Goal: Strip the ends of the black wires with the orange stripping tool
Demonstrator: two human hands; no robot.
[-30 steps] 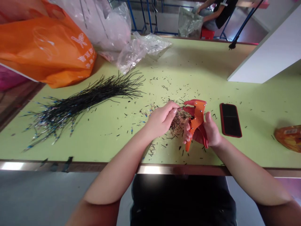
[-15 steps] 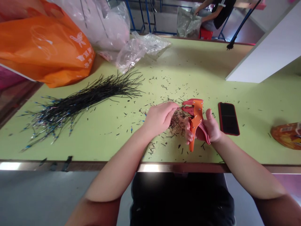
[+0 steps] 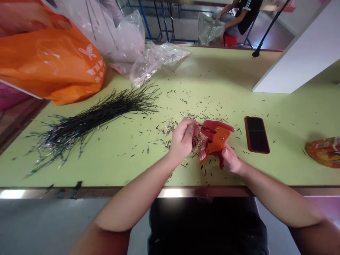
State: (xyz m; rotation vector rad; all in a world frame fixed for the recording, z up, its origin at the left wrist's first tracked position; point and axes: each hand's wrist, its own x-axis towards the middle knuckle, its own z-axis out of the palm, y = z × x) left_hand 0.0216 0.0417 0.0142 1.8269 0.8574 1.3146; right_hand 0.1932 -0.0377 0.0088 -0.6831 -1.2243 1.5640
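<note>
My right hand (image 3: 231, 160) grips an orange-red self-adjusting wire stripper (image 3: 216, 137), which lies tilted over with its handles toward me. My left hand (image 3: 182, 139) is pinched shut beside the tool's jaws, apparently on a thin black wire, though the fingers hide most of it. Under both hands lies a loose heap of cut wire bits (image 3: 198, 142). A long bundle of black wires (image 3: 90, 122) with blue terminals lies well to the left.
The green table (image 3: 281, 106) is strewn with black and blue scraps. A phone (image 3: 256, 134) lies right of the tool, and an orange packet (image 3: 322, 152) sits farther right. An orange bag (image 3: 50, 60) and clear plastic bags (image 3: 145, 67) stand behind. A seated person (image 3: 240, 17) is beyond the table.
The stripper has rotated from nearly upright to tilted over, its jaws swinging toward my left hand. My left hand has drawn slightly nearer my body.
</note>
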